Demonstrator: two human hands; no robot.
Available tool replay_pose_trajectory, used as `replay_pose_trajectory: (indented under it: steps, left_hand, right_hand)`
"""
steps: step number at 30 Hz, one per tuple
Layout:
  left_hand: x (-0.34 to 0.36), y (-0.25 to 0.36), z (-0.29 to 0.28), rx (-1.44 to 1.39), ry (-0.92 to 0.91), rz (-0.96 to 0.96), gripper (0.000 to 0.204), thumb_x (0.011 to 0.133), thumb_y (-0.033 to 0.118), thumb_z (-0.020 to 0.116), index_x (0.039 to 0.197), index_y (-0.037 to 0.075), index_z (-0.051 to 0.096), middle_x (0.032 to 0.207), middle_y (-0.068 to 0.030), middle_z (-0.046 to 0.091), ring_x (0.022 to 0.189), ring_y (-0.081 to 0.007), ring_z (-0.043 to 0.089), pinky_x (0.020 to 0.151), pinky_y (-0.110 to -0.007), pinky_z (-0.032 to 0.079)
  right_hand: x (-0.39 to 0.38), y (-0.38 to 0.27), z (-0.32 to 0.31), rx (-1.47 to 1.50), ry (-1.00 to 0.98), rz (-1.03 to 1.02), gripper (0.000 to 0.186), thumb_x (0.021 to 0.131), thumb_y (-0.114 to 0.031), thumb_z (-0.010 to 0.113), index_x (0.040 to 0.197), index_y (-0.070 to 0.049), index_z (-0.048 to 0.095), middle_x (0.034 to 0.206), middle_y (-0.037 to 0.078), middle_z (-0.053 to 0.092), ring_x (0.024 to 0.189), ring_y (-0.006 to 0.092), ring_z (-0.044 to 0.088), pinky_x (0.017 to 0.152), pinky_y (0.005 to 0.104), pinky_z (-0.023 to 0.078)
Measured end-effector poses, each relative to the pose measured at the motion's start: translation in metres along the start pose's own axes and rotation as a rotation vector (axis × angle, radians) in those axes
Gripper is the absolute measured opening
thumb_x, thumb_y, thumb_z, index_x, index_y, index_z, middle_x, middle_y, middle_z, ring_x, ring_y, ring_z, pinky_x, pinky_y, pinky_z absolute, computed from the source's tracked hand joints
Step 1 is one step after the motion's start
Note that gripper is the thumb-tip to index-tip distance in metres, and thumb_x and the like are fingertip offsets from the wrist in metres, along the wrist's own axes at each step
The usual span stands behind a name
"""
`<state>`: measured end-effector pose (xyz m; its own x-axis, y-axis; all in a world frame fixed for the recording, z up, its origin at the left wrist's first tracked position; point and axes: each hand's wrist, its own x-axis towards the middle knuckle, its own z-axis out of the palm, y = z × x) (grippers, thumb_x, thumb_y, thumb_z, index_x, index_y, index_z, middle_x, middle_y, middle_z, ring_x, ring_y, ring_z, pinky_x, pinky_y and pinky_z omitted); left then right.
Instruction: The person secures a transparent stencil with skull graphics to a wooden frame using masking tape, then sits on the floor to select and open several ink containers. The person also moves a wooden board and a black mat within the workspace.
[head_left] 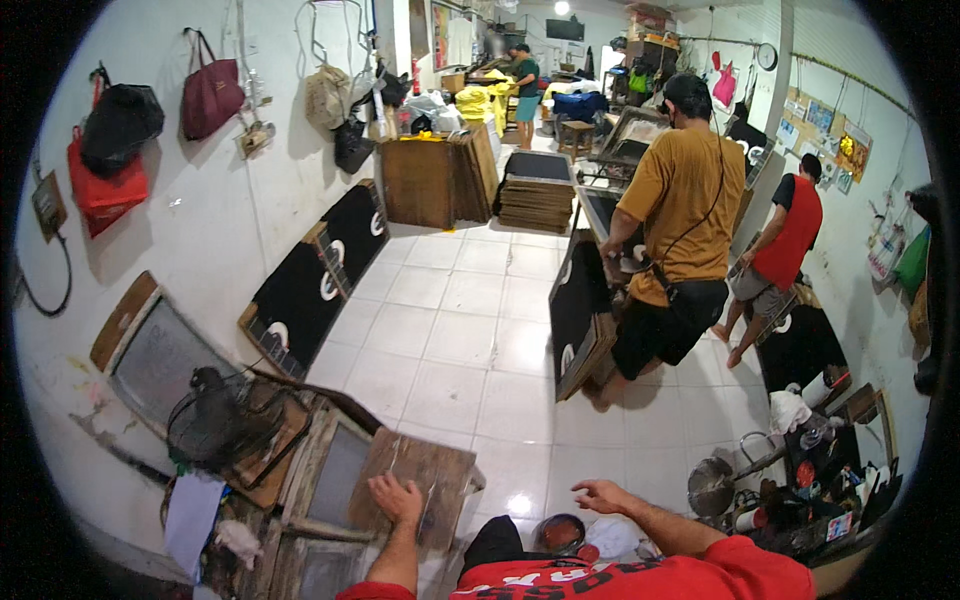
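Note:
My left hand (pixel 398 498) rests flat on a brown wooden board (pixel 424 482) that leans over stacked wooden screen frames (pixel 330 480) at my lower left. My right hand (pixel 603 495) hovers over the white tiled floor with its fingers loosely spread and nothing in it. A small round tin with dark red contents (pixel 561 533) sits just below it, near my red shirt.
A person in a mustard shirt (pixel 678 200) stands at a printing table, another in red (pixel 790 235) beyond. Black printed boards (pixel 318 275) lean on the left wall. A fan (pixel 215 420) lies at the left. Pots and jars (pixel 800 480) clutter the right.

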<state>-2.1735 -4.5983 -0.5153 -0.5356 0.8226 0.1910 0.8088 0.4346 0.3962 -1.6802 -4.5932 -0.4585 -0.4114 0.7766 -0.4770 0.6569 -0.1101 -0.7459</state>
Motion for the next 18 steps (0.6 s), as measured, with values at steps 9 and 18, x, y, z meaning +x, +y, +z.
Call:
replay_pose_trajectory:
  steps: [9,18]
  left_hand:
    - [0.124,0.026,0.078,0.382,0.13,-0.794,0.058,0.099,0.051,0.052,0.136,0.007,0.058,0.138,-0.02,0.052,0.131,-0.039,0.041,0.111,-0.063,0.028]
    - [0.159,0.063,0.07,0.537,0.306,-0.521,0.043,0.099,0.043,0.044,0.115,0.006,0.06,0.114,-0.0208,0.058,0.114,-0.0374,0.052,0.095,-0.057,0.043]
  right_hand:
    - [0.132,-0.187,-0.129,-0.035,-0.184,-0.148,0.037,0.099,-0.002,0.048,0.132,-0.008,0.063,0.095,0.009,0.073,0.09,0.0166,0.069,0.089,0.032,0.054]
    - [0.341,-0.114,-0.251,-0.462,-0.236,-0.068,0.041,0.089,-0.017,0.057,0.128,-0.013,0.066,0.104,0.021,0.073,0.097,0.0388,0.07,0.089,0.0472,0.055]
